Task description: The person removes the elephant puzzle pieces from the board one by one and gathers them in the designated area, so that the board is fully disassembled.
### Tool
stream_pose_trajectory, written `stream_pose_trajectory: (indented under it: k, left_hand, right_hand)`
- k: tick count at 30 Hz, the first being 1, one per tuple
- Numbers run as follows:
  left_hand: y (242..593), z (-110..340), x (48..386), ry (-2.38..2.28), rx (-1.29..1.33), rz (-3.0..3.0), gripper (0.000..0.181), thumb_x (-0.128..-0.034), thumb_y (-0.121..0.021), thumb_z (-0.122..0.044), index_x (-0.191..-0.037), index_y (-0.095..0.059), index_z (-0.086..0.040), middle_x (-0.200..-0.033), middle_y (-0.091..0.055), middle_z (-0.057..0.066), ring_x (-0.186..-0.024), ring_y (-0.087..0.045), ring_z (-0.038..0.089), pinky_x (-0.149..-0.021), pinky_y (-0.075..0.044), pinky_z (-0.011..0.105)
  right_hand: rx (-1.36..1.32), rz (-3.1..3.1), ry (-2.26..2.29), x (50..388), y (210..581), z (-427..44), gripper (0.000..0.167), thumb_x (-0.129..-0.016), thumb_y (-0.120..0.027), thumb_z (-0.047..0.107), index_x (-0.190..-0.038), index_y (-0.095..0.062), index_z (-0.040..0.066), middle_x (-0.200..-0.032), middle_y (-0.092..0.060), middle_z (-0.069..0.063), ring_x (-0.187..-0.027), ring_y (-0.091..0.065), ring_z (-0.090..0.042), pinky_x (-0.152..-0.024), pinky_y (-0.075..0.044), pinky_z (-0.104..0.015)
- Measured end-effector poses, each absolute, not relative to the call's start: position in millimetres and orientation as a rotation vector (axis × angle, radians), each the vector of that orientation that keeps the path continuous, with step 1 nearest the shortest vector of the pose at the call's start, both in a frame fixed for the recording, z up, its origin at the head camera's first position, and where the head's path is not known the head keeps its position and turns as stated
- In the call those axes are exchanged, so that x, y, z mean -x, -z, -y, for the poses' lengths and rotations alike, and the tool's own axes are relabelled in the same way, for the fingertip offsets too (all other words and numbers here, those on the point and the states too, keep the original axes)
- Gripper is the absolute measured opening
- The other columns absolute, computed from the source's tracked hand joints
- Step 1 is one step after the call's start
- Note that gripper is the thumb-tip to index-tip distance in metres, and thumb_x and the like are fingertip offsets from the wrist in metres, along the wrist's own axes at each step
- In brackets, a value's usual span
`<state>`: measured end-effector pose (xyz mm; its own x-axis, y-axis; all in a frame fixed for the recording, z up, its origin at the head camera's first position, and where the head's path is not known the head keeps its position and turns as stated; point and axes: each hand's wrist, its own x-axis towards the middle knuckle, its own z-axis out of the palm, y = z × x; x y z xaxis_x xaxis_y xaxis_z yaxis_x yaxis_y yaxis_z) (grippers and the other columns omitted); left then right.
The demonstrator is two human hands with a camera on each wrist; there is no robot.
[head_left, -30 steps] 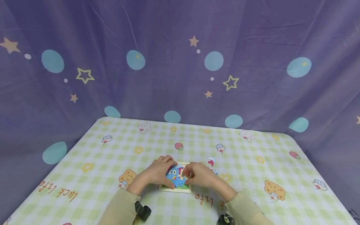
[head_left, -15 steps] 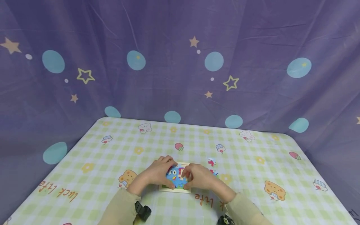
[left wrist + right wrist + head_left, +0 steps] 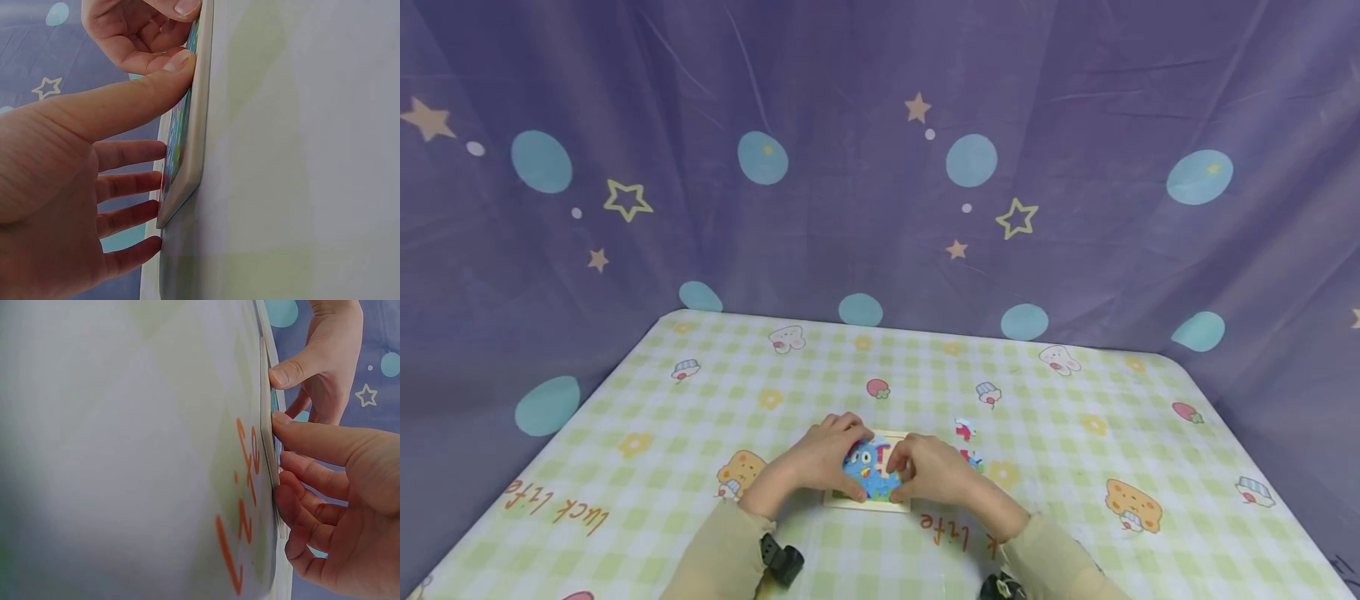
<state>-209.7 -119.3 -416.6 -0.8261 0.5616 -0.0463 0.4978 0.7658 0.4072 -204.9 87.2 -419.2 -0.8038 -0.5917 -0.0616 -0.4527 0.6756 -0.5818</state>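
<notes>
A small jigsaw puzzle (image 3: 871, 473) of a blue cartoon animal lies in a pale wooden tray (image 3: 868, 506) on the table. My left hand (image 3: 829, 457) spans its left side, fingers spread and fairly straight, touching the tray's edge in the left wrist view. The left thumb (image 3: 156, 94) rests on the puzzle near the front edge. My right hand (image 3: 934, 471) is over the right side, its thumb (image 3: 306, 432) pressing the front right part. The right fingers bend toward the board, apart from the thumb. A bare pale patch of tray shows between the right thumb and forefinger.
Two loose puzzle pieces lie right of the tray: a red and white piece (image 3: 965, 429) and a red and blue piece (image 3: 972, 460) partly behind the right hand. A checked cloth (image 3: 700, 467) covers the table. A purple curtain (image 3: 880, 108) hangs behind it.
The right thumb has shifted slightly down and left onto the puzzle's front right part. The left hand and the tray keep their place.
</notes>
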Motion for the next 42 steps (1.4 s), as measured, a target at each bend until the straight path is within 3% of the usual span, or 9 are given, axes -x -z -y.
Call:
stream_pose_trajectory:
  k: [15, 42]
  left_hand:
    - [415.5, 120.1, 210.4, -0.582, -0.836, -2.790, 0.075, -0.0628, -0.079, -0.045, -0.122, -0.053, -0.007, -0.118, -0.045, 0.004, -0.107, -0.039, 0.023, -0.087, -0.036, 0.047]
    - [413.7, 119.1, 209.5, -0.578, -0.845, -2.785, 0.075, -0.0630, -0.079, -0.044, -0.123, -0.052, -0.008, -0.119, -0.045, 0.005, -0.109, -0.040, 0.025, -0.088, -0.036, 0.048]
  right_hand:
    - [0.868, -2.635, 0.840, 204.6, 416.8, -87.7, 0.023, -0.068, -0.079, 0.023, -0.085, -0.063, 0.019, -0.078, -0.056, 0.007, -0.061, -0.049, -0.001, -0.056, -0.041, -0.019]
    - [0.918, -2.535, 1.021, 203.0, 415.6, -97.5, 0.012, -0.082, -0.065, 0.008, -0.089, -0.059, 0.015, -0.072, -0.064, 0.005, -0.060, -0.055, -0.001, -0.058, -0.044, -0.020]
